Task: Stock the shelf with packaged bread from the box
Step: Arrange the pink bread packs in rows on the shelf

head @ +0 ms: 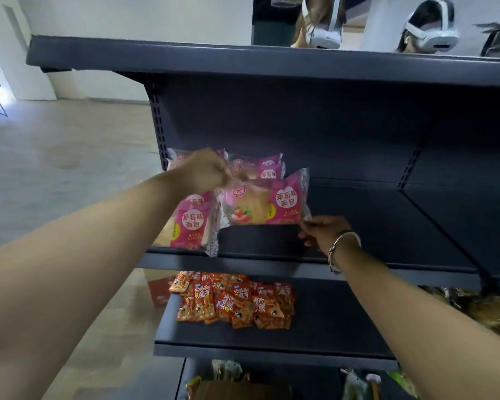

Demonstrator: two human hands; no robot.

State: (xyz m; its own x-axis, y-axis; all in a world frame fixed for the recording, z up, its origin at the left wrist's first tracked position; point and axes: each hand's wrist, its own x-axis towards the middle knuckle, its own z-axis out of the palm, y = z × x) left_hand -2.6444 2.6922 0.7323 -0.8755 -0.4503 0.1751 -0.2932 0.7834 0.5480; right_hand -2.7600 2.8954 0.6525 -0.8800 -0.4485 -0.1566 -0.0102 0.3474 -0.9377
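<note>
A pink strawberry bread packet (261, 203) hangs just above the dark middle shelf (358, 226). My left hand (205, 168) pinches its upper left corner. At the packet's lower right corner, my right hand (321, 229), with a bracelet on the wrist, pinches the clear edge. Another pink bread packet (189, 229) lies at the shelf's front left, partly under my left forearm. More pink packets (260, 166) are stacked behind, toward the back left. The box is hard to make out; a brown cardboard edge (237, 389) shows at the bottom.
The shelf below (344, 321) holds a pile of orange-red snack packets (234, 301) and brownish bags (479, 307) at the right. The top shelf's front edge (272, 62) juts out overhead. Two people wearing white headsets (324, 30) stand behind the unit. Pale floor lies to the left.
</note>
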